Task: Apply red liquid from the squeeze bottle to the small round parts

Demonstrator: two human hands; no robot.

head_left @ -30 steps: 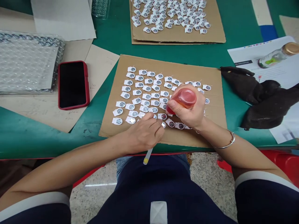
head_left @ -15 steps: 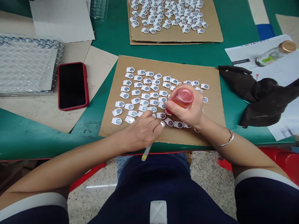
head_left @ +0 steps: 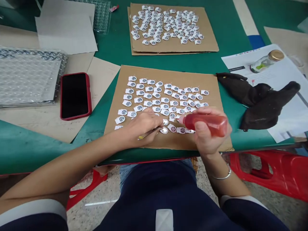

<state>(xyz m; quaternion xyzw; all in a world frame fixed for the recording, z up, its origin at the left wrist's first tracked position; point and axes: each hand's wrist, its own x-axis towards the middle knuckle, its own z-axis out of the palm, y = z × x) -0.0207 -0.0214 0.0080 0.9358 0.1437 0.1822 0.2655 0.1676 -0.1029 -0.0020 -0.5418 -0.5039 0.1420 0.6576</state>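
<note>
Rows of small white tags with round metallic pieces (head_left: 164, 100) lie on a brown cardboard sheet (head_left: 190, 144). My right hand (head_left: 211, 131) is closed around a squeeze bottle of red liquid (head_left: 209, 124), tilted so that its narrow tip points left, just over the tags at the lower middle. Over the lower left part of the sheet, my left hand (head_left: 145, 126) is closed on a thin stick tool with a yellow end (head_left: 141, 137). The tool's other end reaches toward a round piece (head_left: 164, 130); its contact is too small to tell. My left hand covers some tags.
A second cardboard stack (head_left: 209, 45) with many tags lies at the back. On the left are a red-cased phone (head_left: 75, 96), bubble wrap (head_left: 26, 77) and papers. Dark cloth gloves (head_left: 262, 106) and a small gold-capped bottle (head_left: 267, 61) lie on the right.
My right hand has moved right and tipped the red bottle from nearly end-on to sideways. My left hand has turned the tool flatter. The whole view has shifted slightly.
</note>
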